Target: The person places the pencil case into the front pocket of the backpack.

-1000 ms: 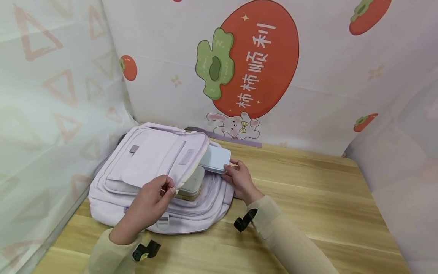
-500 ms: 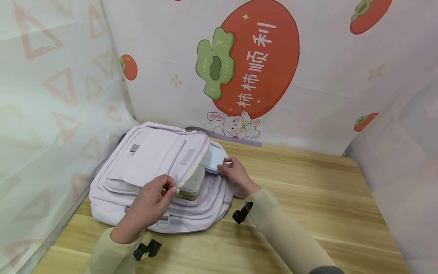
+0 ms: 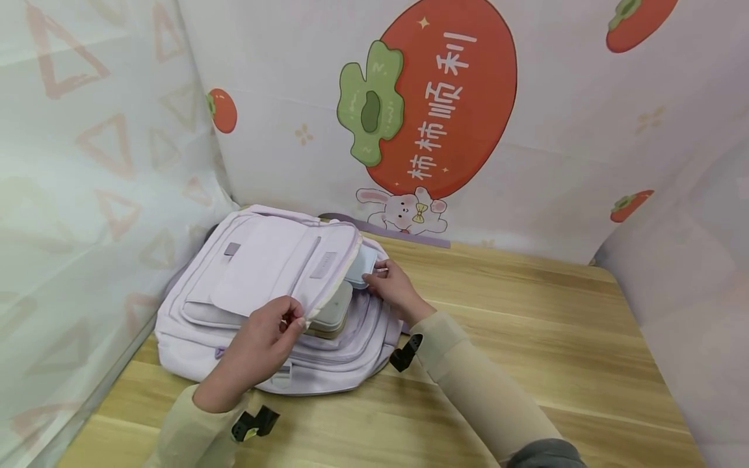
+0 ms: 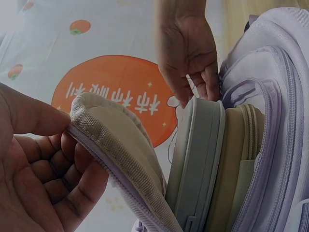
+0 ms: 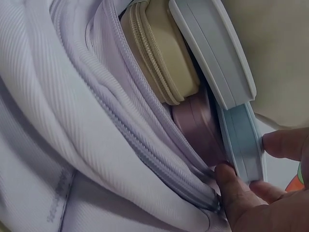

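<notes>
A pale lilac backpack [image 3: 257,266] lies on the table with its zipped front compartment open. My left hand [image 3: 263,341] pinches the edge of the lifted flap [image 4: 116,140] between thumb and fingers. At the far end of the opening, my right hand [image 3: 398,289] grips a light-blue flat case [image 5: 244,140] by its outer end; the flap hides its other end in the head view. Beside it inside sit a grey-green case [image 4: 195,164] and a tan zipped pouch [image 5: 164,53]. A mauve, rounded item [image 5: 198,125] shows below the pouch, its kind unclear.
The backpack rests on a wood-grain table [image 3: 526,344]. Behind it stands a printed cloth wall [image 3: 556,130], with another cloth wall [image 3: 105,182] close on the left. A purple strap [image 3: 404,237] lies along the table's back edge.
My right hand has moved left, sliding the light-blue case deeper under the flap. My left hand keeps its hold on the flap edge. The head view has shifted slightly.
</notes>
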A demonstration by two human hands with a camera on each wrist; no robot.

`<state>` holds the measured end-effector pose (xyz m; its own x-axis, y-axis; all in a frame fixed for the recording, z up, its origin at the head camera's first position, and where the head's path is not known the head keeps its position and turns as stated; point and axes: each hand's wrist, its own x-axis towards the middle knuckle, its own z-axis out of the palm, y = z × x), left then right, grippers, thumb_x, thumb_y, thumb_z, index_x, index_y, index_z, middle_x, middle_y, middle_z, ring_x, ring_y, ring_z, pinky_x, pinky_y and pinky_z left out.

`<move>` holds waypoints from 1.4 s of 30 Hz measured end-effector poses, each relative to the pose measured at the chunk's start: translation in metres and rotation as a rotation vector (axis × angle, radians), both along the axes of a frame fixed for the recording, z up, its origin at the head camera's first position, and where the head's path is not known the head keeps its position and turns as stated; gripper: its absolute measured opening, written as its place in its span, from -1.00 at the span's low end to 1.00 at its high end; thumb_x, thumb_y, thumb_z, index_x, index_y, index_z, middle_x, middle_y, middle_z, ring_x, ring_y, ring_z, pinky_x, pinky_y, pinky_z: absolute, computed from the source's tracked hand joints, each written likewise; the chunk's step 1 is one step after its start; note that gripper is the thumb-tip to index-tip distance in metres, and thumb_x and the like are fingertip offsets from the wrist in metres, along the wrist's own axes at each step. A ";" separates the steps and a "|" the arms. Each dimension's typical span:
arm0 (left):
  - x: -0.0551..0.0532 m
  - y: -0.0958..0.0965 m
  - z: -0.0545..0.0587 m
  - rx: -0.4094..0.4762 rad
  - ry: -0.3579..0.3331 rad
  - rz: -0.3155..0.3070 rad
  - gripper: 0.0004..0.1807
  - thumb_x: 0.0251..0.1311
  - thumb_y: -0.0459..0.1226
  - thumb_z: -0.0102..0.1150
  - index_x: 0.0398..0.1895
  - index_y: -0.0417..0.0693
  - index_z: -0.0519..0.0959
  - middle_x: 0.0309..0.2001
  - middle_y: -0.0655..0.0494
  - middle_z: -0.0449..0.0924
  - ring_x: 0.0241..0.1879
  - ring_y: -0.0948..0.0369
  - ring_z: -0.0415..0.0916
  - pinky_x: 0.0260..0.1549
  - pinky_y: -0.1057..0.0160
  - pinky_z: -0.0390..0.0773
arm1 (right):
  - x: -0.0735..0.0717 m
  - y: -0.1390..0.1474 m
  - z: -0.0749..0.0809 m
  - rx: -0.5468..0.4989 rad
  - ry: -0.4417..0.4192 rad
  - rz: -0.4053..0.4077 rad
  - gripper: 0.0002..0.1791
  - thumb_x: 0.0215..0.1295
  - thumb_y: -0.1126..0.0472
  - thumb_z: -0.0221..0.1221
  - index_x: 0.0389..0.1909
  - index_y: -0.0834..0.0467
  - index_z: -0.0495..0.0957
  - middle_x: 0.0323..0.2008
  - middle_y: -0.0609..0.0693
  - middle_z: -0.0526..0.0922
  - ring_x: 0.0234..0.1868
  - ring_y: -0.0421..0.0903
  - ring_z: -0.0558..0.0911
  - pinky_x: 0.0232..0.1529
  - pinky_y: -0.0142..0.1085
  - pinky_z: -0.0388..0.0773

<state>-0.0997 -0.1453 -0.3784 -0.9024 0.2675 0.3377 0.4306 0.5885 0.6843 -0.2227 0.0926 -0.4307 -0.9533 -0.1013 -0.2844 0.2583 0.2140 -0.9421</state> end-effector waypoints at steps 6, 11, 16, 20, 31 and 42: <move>0.000 0.001 0.000 -0.008 -0.022 -0.001 -0.81 0.27 -0.52 0.21 -0.33 -0.06 0.49 -0.44 0.25 0.41 -0.48 0.34 0.31 -0.49 0.28 0.41 | -0.002 -0.007 0.002 -0.027 0.023 0.005 -0.62 0.42 0.32 0.22 0.14 0.38 0.39 -0.15 0.18 0.60 -0.28 -0.02 0.64 -0.13 -0.24 0.62; 0.000 0.001 0.001 -0.010 -0.017 0.005 -0.81 0.27 -0.52 0.21 -0.34 -0.05 0.49 -0.43 0.25 0.41 -0.49 0.34 0.31 -0.48 0.28 0.41 | -0.002 -0.015 0.001 -0.057 0.021 -0.003 -0.65 0.42 0.33 0.21 0.13 0.37 0.42 -0.21 0.10 0.58 -0.31 -0.07 0.63 -0.16 -0.27 0.60; 0.001 0.000 0.001 -0.006 -0.024 0.001 -0.81 0.29 -0.52 0.20 -0.33 -0.05 0.49 -0.43 0.25 0.42 -0.49 0.34 0.31 -0.48 0.28 0.41 | -0.002 -0.024 -0.001 -0.103 0.005 -0.031 -0.59 0.41 0.37 0.20 0.21 0.42 0.41 -0.20 0.09 0.60 -0.33 -0.11 0.62 -0.17 -0.31 0.61; 0.001 0.001 0.001 -0.003 -0.037 0.001 -0.81 0.29 -0.51 0.21 -0.33 -0.05 0.49 -0.43 0.25 0.42 -0.50 0.34 0.31 -0.48 0.28 0.41 | -0.003 -0.028 -0.002 -0.124 -0.006 -0.035 -0.54 0.42 0.37 0.19 0.27 0.42 0.39 -0.10 0.18 0.63 -0.28 -0.09 0.62 -0.14 -0.31 0.62; 0.002 0.004 -0.002 -0.029 -0.043 -0.001 -0.82 0.27 -0.51 0.22 -0.34 -0.06 0.49 -0.45 0.26 0.39 -0.49 0.35 0.32 -0.48 0.28 0.42 | -0.002 -0.016 -0.009 -0.187 -0.009 0.065 -0.55 0.46 0.39 0.09 0.32 0.44 0.38 -0.20 0.14 0.65 -0.31 -0.15 0.64 -0.17 -0.31 0.63; 0.002 0.016 -0.010 -0.121 -0.042 -0.032 -0.78 0.27 -0.49 0.25 -0.35 -0.01 0.46 -0.48 0.32 0.32 -0.50 0.37 0.27 -0.46 0.28 0.39 | 0.006 0.026 -0.004 -0.143 -0.042 0.108 -0.56 0.56 0.34 0.04 0.36 0.42 0.37 0.13 0.37 0.58 -0.10 -0.09 0.67 0.01 -0.27 0.62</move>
